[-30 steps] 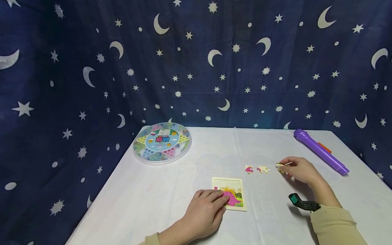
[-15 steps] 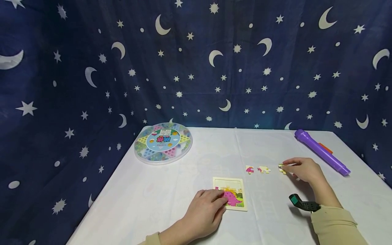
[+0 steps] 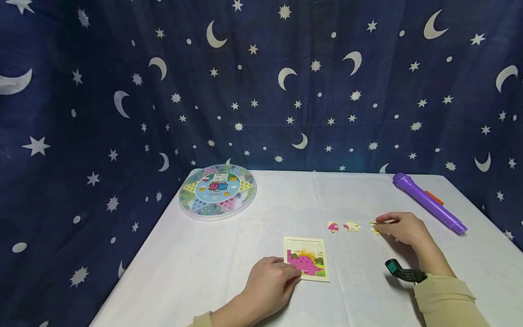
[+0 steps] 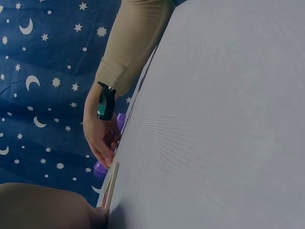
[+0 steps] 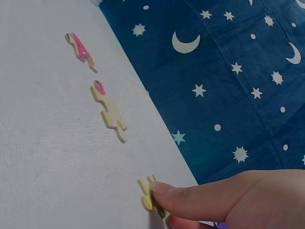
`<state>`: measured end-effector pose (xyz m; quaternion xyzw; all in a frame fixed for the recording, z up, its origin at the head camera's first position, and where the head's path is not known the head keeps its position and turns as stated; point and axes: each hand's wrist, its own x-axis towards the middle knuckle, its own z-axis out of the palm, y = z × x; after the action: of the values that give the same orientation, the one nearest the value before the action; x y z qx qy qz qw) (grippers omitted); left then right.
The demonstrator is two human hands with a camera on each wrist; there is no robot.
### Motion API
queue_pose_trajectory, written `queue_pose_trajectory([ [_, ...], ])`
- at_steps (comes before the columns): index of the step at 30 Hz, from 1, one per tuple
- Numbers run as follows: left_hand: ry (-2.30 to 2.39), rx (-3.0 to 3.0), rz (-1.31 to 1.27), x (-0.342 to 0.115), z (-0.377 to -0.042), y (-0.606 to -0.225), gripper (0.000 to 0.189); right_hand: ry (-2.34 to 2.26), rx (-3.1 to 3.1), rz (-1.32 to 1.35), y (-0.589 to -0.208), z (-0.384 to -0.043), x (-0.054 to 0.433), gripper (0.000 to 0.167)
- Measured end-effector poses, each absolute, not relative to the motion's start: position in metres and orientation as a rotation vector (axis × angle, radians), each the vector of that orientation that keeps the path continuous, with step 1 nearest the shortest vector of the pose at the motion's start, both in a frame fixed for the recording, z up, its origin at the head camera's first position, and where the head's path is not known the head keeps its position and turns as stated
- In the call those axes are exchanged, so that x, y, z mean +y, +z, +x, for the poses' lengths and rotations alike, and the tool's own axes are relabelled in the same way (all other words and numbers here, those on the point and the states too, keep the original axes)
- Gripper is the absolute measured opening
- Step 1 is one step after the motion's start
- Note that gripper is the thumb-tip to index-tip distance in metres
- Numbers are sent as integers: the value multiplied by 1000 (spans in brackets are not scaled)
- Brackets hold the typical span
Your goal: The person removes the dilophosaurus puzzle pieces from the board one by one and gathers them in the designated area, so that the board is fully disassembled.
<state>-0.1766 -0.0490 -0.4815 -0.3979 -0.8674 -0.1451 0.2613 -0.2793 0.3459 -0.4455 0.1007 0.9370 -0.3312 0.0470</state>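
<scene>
My right hand (image 3: 402, 227) pinches a small jigsaw piece (image 5: 147, 202) between thumb and fingers, low over the white table. The piece is cream and yellow with a green part; the thumb covers some of it. In a row to its left lie a pink jigsaw piece (image 3: 333, 226) and a cream jigsaw piece (image 3: 352, 226) with a pink spot. My left hand (image 3: 269, 281) holds the lower left corner of a square puzzle board (image 3: 327, 259), fingers bent over its edge. Inside its pale frame, fitted pieces show a pink dinosaur (image 3: 306, 263); the upper strip is bare.
A round, clear-lidded game box (image 3: 218, 193) with a coloured star pattern lies at the back left. At the right rests a purple toy microphone (image 3: 429, 202), an orange object (image 3: 434, 197) behind it. A dark blue star-and-moon curtain (image 3: 261, 86) closes off the back and left.
My left fingers have drawn back from the dinosaur picture to the board's corner, uncovering more of it. The right hand has shifted slightly, turning the piece in its fingers.
</scene>
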Motion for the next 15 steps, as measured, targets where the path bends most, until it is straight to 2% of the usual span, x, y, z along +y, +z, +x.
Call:
queue_pose_trajectory([
  [11, -415, -2311, -1061, -45, -179, -493, 7, -1031, 2908, 309, -445, -278, 340, 57],
  [15, -419, -2290, -1068, -44, -183, -492, 9, -1023, 2951, 220, -436, -281, 324, 50],
])
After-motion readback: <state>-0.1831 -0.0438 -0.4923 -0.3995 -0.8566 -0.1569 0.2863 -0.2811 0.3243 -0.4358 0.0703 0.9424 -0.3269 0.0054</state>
